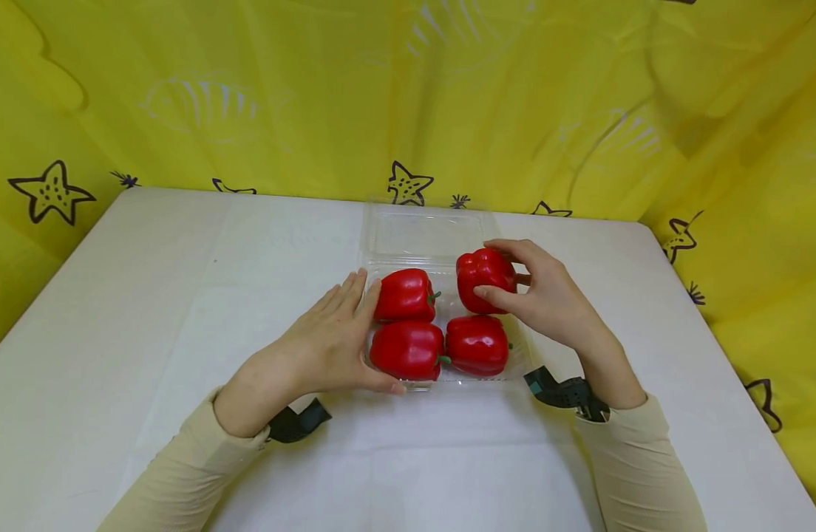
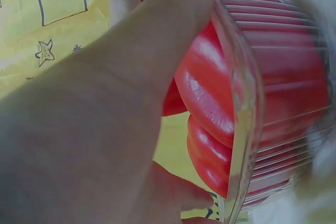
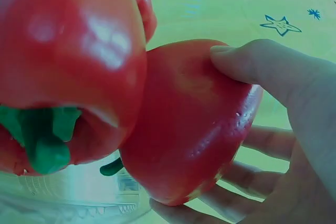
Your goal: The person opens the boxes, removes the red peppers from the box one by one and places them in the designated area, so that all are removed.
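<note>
A clear plastic clamshell container (image 1: 522, 362) stands on the table, its lid (image 1: 424, 233) folded back at the far side. At its back right corner, my right hand (image 1: 554, 303) grips a red bell pepper (image 1: 473, 272) between thumb and fingers; the right wrist view shows that pepper (image 3: 184, 124) with its green stem. Three more red bell peppers lie inside: back left (image 1: 403, 295), front left (image 1: 406, 351) and front right (image 1: 477, 346). Along the container's left side rests my left hand (image 1: 321, 343), fingers extended, thumb on the front rim.
A white cloth (image 1: 148, 295) covers the table. Yellow curtains (image 1: 328, 96) with starfish and fish drawings hang behind it and at both sides. Dark straps (image 1: 561, 391) circle the wrists by the beige sleeves.
</note>
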The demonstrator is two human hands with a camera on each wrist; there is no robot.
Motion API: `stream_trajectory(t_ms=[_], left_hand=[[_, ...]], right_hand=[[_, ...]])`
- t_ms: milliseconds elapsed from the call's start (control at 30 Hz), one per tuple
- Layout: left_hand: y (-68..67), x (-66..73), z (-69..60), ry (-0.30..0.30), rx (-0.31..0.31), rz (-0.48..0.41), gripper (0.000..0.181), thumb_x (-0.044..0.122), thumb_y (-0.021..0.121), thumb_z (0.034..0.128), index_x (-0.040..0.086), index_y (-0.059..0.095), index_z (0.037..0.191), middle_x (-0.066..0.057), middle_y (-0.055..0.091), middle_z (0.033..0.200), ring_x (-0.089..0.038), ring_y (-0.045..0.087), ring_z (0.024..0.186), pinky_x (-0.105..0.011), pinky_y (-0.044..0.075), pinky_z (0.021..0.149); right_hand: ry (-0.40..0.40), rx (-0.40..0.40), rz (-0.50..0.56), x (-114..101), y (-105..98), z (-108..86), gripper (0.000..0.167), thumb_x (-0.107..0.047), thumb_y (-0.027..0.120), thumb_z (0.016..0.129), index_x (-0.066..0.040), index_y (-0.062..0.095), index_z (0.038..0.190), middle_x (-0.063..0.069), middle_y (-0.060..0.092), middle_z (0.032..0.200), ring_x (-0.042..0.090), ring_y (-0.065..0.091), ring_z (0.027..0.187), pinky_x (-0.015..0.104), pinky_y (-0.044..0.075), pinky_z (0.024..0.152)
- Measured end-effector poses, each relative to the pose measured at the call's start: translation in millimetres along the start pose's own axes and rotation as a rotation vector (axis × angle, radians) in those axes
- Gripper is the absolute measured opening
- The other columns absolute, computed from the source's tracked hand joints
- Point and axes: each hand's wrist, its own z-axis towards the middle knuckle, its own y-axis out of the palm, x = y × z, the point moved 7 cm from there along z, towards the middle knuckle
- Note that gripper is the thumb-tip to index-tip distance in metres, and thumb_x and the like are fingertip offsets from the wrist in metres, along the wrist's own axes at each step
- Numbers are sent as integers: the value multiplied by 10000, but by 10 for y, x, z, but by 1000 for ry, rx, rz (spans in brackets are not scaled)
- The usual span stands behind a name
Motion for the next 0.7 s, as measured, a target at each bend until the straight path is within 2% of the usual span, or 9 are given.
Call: stream_trajectory(t_ms=[267,567,667,700], left_hand=[[-5,-40,23,-35,-6,19,1365,769,737,648,-52,139,1560,-215,135,1649,-351,104,1547,-495,183,1246],[-16,-51,23,-39,-11,14,1354,765,736,655,-55,147,1557,-212,140,1649,-345,95,1549,-494,165,1252],[-14,-52,22,-37,-14,14,1349,756,741,659,-56,148,1557,-213,139,1649,-345,93,1549,-494,167,1251],[-17,-50,21,-35,-15,13,1346,752,743,661,-56,148,1557,-213,138,1649,-347,93,1549,-494,167,1251]], right_hand=[[-2,52,24,-57,-79,-21,554,-194,757,874,-56,502,1346,113,585,1308,274,544,1192,562,494,1024],[-60,119,-25,-107,-194,-68,546,-140,771,855,-46,523,1333,113,582,1296,283,526,1213,595,462,1041],[-75,150,-62,-108,-243,-86,543,-125,771,850,-37,526,1327,123,579,1288,292,526,1206,574,482,1015],[-76,161,-80,-104,-261,-91,545,-122,773,848,-35,525,1326,122,579,1286,288,531,1194,513,511,996]])
